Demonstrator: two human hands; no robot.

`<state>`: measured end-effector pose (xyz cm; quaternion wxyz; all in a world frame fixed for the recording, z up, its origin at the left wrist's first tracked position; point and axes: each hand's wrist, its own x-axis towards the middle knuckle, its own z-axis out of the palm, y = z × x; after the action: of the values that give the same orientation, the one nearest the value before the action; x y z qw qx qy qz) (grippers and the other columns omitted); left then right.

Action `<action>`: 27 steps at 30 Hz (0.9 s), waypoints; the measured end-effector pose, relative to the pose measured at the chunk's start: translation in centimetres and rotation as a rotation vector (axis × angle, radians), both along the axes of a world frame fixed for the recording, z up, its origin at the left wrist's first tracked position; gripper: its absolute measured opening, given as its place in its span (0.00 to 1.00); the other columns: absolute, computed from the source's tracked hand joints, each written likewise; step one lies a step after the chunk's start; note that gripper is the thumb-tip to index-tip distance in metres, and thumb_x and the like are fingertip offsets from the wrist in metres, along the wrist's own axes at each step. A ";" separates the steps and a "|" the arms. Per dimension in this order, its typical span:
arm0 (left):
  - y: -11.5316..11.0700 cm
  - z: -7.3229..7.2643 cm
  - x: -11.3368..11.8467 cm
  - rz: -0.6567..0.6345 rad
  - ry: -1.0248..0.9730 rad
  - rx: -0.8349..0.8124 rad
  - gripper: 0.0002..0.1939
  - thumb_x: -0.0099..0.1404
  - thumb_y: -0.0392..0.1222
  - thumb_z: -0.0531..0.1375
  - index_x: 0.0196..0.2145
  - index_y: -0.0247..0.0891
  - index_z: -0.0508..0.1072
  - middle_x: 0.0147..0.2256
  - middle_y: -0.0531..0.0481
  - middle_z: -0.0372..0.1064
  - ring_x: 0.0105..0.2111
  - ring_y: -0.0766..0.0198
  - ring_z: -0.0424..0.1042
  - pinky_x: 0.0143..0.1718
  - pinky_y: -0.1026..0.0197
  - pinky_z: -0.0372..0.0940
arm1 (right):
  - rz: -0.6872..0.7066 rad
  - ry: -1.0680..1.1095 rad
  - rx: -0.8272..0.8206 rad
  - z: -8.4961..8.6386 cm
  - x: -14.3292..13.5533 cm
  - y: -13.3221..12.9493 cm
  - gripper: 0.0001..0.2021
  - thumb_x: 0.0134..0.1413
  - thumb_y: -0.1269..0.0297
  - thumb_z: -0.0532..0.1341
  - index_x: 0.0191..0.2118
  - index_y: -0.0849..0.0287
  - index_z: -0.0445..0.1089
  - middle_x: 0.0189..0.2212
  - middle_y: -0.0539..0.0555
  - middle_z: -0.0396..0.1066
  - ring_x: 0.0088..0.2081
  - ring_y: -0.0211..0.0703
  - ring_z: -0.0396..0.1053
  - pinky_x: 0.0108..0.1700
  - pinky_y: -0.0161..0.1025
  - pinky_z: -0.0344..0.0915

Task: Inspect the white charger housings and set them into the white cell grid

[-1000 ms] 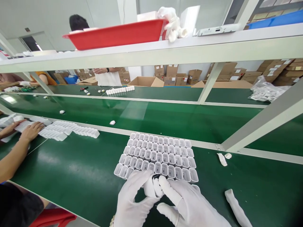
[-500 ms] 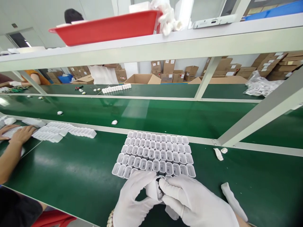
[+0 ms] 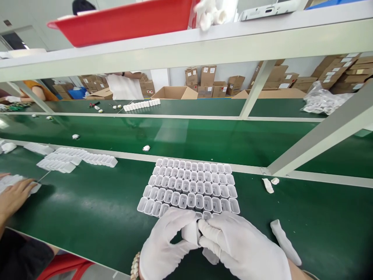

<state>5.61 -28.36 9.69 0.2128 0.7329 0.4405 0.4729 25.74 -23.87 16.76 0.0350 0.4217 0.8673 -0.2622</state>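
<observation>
Fingers of the gloved left hand curl snugly round a white cup, lower centre; the right hand's bunched fingers touch its end, near cup rows on the tabletop.

bright, diffuse light fills the view, leaving a pale sheen on the green tabletop and a whitish reflection on the green strip behind. the tabletop darkens at lower right. wide-angle distortion stretches the edges; distant cardboard boxes look slightly soft.
</observation>
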 end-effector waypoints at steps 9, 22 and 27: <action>-0.2 -0.4 0.0 0.033 -0.009 -0.056 0.25 0.60 0.36 0.70 0.55 0.44 0.75 0.46 0.44 0.80 0.44 0.52 0.80 0.49 0.51 0.76 | 0.116 0.189 -0.030 0.1 0.6 1.5 0.15 0.68 0.68 0.52 0.30 0.53 0.71 0.27 0.46 0.72 0.29 0.39 0.71 0.33 0.35 0.67; -0.1 1.1 1.2 0.011 -0.266 -0.077 0.25 0.55 0.39 0.74 0.51 0.44 0.78 0.39 0.45 0.81 0.37 0.54 0.81 0.42 0.54 0.78 | -0.062 0.268 -0.068 -1.7 -0.1 -0.4 0.11 0.62 0.65 0.56 0.33 0.51 0.75 0.29 0.49 0.75 0.32 0.44 0.73 0.34 0.39 0.68; -0.5 0.0 2.0 0.071 -0.460 -0.264 0.20 0.55 0.43 0.75 0.46 0.43 0.79 0.41 0.46 0.80 0.39 0.53 0.81 0.44 0.54 0.77 | -0.271 0.333 -0.156 -2.1 -0.4 -0.8 0.24 0.48 0.59 0.67 0.54 0.46 0.74 0.46 0.52 0.80 0.43 0.52 0.78 0.40 0.41 0.75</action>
<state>7.58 -28.86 9.69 0.3845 0.5561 0.4637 0.5726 25.35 -24.65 14.61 -0.1119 0.4814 0.7735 -0.3968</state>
